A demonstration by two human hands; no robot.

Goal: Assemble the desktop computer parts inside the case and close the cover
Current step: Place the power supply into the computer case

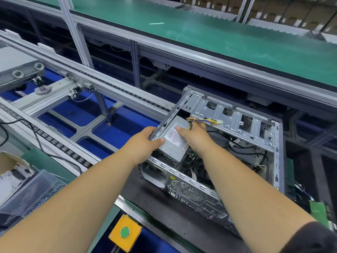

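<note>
Both hands hold a grey power supply (175, 141) in the open computer case's (237, 121) near-left corner, left hand (145, 141) fingers clamped on its edge, right hand (193, 132) fingers curled over its top.

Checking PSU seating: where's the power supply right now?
Head view, centre: the power supply sits in the open case's near-left corner, gripped by left hand and right hand.

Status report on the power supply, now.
Both hands, left hand and right hand, grip power supply in open case. Cable bundle loose above.
</note>
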